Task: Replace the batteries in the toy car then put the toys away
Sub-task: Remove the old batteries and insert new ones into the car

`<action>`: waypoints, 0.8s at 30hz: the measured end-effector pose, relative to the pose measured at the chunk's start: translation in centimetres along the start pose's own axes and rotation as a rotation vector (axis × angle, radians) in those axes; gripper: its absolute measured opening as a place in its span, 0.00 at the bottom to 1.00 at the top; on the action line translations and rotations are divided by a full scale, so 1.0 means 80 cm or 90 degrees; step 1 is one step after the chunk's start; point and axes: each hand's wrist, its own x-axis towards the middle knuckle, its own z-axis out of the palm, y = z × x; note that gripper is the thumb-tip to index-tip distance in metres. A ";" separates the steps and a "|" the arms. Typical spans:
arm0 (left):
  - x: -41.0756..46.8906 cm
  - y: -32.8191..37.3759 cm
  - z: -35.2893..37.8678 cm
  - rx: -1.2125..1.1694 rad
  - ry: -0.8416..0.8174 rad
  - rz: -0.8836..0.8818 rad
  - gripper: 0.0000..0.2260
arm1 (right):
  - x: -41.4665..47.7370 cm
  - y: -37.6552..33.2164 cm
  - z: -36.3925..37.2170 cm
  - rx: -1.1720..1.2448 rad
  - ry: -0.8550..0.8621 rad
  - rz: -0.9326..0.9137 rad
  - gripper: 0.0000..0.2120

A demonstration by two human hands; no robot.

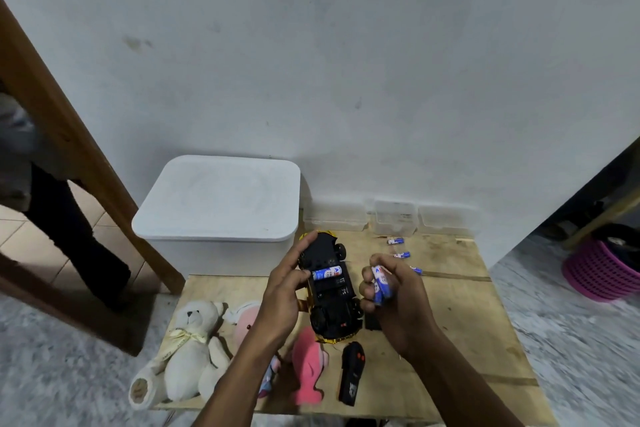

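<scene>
While the left hand (284,291) gripped the toy car (332,302) by its left flank, fingers curled over the far end, the thumb pressed on one blue battery (327,274) lying across the open compartment. The car was held upside down, black underside up, gold body showing at the edges, just above the wooden table (467,322) near its middle. The right hand (394,302) was closed round a small bunch of blue batteries (381,284), fingers curled, just beside the car's right flank. How many it held could not be told.

A small black piece (372,322) lay on the table under the right hand, partly hidden. Three loose batteries (401,255) lay apart on the far right of the table. A black remote control (351,378) lay near the front edge, close to the car's near end. Left of it lay a pink plush toy (308,367), then a paler pink one (246,319) partly behind the left forearm, then a white teddy bear (190,350) at the left edge.

At the back of the table stood three clear plastic containers (394,218) against the wall. A white lidded bin (221,204) stood at the back left corner. A pink basket (599,274) sat on the floor, well apart to the right. A person's dark trouser leg (79,239) was seen behind a wooden frame (69,135) at left.
</scene>
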 end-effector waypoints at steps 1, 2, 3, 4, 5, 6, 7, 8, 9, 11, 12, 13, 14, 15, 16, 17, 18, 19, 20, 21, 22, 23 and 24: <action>-0.001 -0.001 0.001 0.001 0.001 0.001 0.29 | 0.000 0.002 -0.001 -0.002 0.011 0.012 0.12; -0.001 -0.002 0.001 0.004 0.001 -0.001 0.29 | 0.000 0.003 -0.001 -0.014 0.027 0.024 0.14; -0.002 -0.003 0.002 0.008 0.001 -0.003 0.29 | 0.000 0.005 -0.002 -0.038 0.046 0.038 0.15; -0.003 -0.004 0.003 0.011 0.001 -0.004 0.29 | 0.000 0.005 -0.001 -0.071 0.062 0.053 0.16; -0.004 -0.006 0.004 0.013 0.002 -0.004 0.28 | 0.001 0.006 -0.001 -0.106 0.072 0.062 0.17; -0.005 -0.006 0.005 0.014 0.002 -0.005 0.28 | 0.002 0.007 0.000 -0.140 0.079 0.059 0.18; -0.006 -0.007 0.006 0.016 0.003 -0.004 0.28 | 0.003 0.008 0.001 -0.182 0.088 0.043 0.19; -0.006 -0.006 0.007 0.019 0.001 -0.003 0.27 | 0.004 0.010 0.003 -0.233 0.099 0.016 0.20; -0.007 -0.006 0.007 0.024 0.000 -0.002 0.27 | 0.006 0.013 0.003 -0.286 0.115 -0.025 0.20; -0.006 -0.006 0.008 0.032 0.001 0.003 0.27 | 0.010 0.019 0.003 -0.397 0.140 -0.143 0.16; -0.006 -0.007 0.008 0.035 0.001 0.010 0.27 | 0.012 0.022 0.002 -0.448 0.141 -0.203 0.12; -0.005 -0.008 0.007 0.038 0.000 0.018 0.27 | 0.013 0.025 0.001 -0.486 0.135 -0.246 0.06; -0.004 -0.008 0.007 0.042 -0.001 0.024 0.27 | 0.012 0.027 0.000 -0.515 0.127 -0.270 0.04; -0.003 -0.008 0.007 0.045 -0.002 0.027 0.27 | 0.013 0.030 -0.001 -0.545 0.125 -0.283 0.07; -0.003 -0.008 0.007 0.048 -0.002 0.029 0.28 | 0.013 0.032 -0.001 -0.565 0.126 -0.292 0.09; -0.002 -0.009 0.008 0.051 -0.002 0.031 0.28 | 0.013 0.035 0.000 -0.579 0.131 -0.301 0.11; -0.001 -0.009 0.008 0.055 -0.001 0.035 0.28 | 0.013 0.038 0.000 -0.586 0.134 -0.313 0.13; 0.000 -0.010 0.008 0.060 0.002 0.043 0.28 | 0.014 0.040 0.001 -0.592 0.140 -0.325 0.13; 0.000 -0.012 0.009 0.064 0.005 0.052 0.28 | 0.015 0.043 0.002 -0.589 0.146 -0.337 0.13; 0.001 -0.013 0.010 0.066 0.009 0.061 0.28 | 0.016 0.045 0.003 -0.580 0.150 -0.342 0.13; 0.001 -0.015 0.011 0.068 0.011 0.067 0.28 | 0.016 0.045 0.005 -0.564 0.153 -0.339 0.13; 0.001 -0.017 0.012 0.069 0.013 0.072 0.28 | 0.017 0.045 0.005 -0.544 0.155 -0.325 0.12; 0.001 -0.018 0.013 0.072 0.014 0.077 0.28 | 0.017 0.045 0.006 -0.521 0.158 -0.304 0.11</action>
